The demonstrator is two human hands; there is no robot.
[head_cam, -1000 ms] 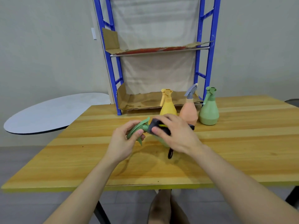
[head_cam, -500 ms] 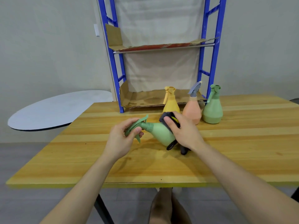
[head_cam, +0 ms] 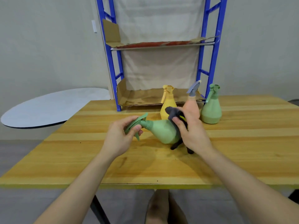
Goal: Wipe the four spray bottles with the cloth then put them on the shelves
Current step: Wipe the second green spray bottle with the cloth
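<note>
A light green spray bottle [head_cam: 161, 131] lies tilted sideways above the wooden table [head_cam: 242, 151], nozzle pointing left. My left hand [head_cam: 119, 136] grips its trigger head. My right hand [head_cam: 191, 131] holds a dark grey cloth [head_cam: 174, 113] against the bottle's wide base; cloth ends hang below the hand. Behind stand a yellow bottle [head_cam: 168, 104], a pink bottle with a grey nozzle [head_cam: 192, 105] and a second green bottle [head_cam: 212, 109], all upright. The blue shelf rack [head_cam: 210, 62] rises at the table's back.
Cardboard sheets line the rack's lower shelf [head_cam: 139, 97] and upper shelf [head_cam: 161, 43]. A round grey table top [head_cam: 48, 107] sits to the left, beyond the wooden table. My knee shows below the table's front edge.
My right hand slid the cloth from the bottle's neck along the body to its base. The left hand kept its hold on the trigger head.
</note>
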